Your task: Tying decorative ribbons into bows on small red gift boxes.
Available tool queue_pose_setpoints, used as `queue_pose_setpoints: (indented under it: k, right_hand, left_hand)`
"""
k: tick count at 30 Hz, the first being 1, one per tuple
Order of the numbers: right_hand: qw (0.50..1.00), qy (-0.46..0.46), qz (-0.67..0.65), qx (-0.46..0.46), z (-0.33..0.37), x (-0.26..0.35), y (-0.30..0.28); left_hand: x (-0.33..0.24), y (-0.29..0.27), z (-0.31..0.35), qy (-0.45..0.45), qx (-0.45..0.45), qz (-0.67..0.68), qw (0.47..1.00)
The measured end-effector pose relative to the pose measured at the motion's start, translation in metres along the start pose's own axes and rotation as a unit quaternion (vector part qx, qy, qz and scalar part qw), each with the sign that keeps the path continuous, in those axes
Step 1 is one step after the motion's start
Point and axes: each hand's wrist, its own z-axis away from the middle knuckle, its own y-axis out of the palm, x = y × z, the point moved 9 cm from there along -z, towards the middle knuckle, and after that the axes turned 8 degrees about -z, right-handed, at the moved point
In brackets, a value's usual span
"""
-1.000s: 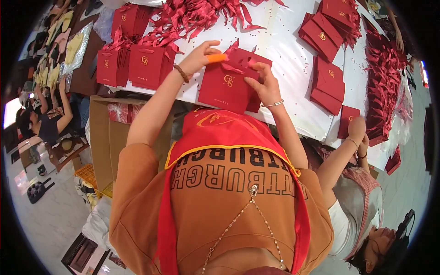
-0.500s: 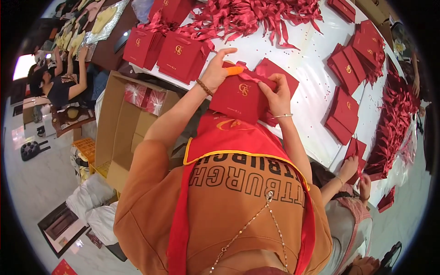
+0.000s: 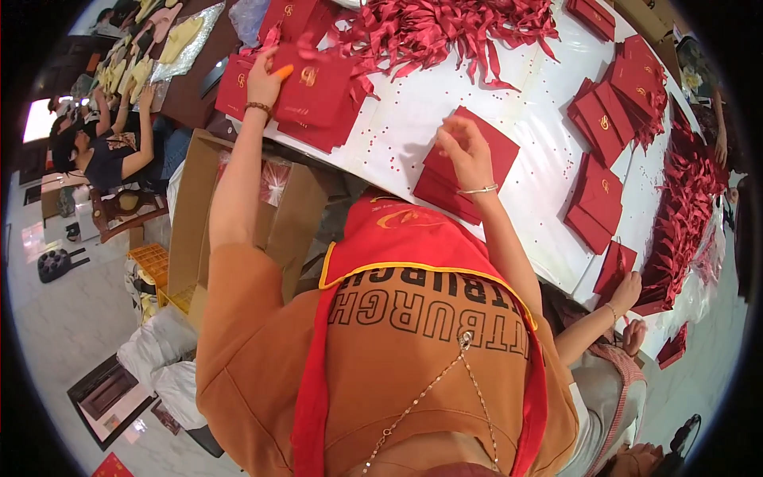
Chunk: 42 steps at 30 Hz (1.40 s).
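Observation:
At the table's left edge, my left hand (image 3: 265, 83), with an orange cover on one finger, grips a red paper gift bag (image 3: 318, 89) by its upper left edge. The bag is slightly blurred and overlaps a stack of similar red bags (image 3: 322, 137). Another red bag stack (image 3: 234, 89) stands left of it, partly behind my wrist. My right hand (image 3: 467, 151) is over a flat stack of red bags (image 3: 497, 151) in front of me. Its fingers are loosely bent and apart, with nothing visible in them. I cannot tell whether it touches the stack.
A heap of red ribbons (image 3: 445, 32) covers the white table's (image 3: 389, 119) far side. More red bags (image 3: 596, 199) and ribbons (image 3: 683, 215) lie right. A co-worker's hand (image 3: 628, 294) touches a red bag nearby. An open cardboard box (image 3: 195, 207) stands left, below the table.
My left hand has carried the red bag from in front of me leftward to the stacked bags. My right hand has let go of it and moved slightly up and left.

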Motion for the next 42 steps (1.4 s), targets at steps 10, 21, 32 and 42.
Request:
queue_pose_setpoints:
  k: [10, 21, 32, 42]
  right_hand:
    - [0.902, -0.174, 0.385, -0.089, 0.002, 0.014, -0.063]
    - [0.830, -0.108, 0.545, -0.046, -0.010, -0.035, -0.078]
    - [0.829, -0.131, 0.539, -0.069, 0.004, -0.030, -0.074]
    - [0.838, -0.082, 0.537, -0.044, 0.000, -0.034, -0.081]
  left_hand:
    - [0.021, 0.033, 0.008, 0.065, -0.017, -0.475, 0.877]
    - [-0.155, 0.227, 0.031, 0.313, 0.115, -0.128, 0.934]
    - [-0.146, 0.372, 0.076, 0.301, 0.241, -0.397, 0.833]
    - [-0.095, 0.234, 0.114, 0.271, 0.217, -0.347, 0.871]
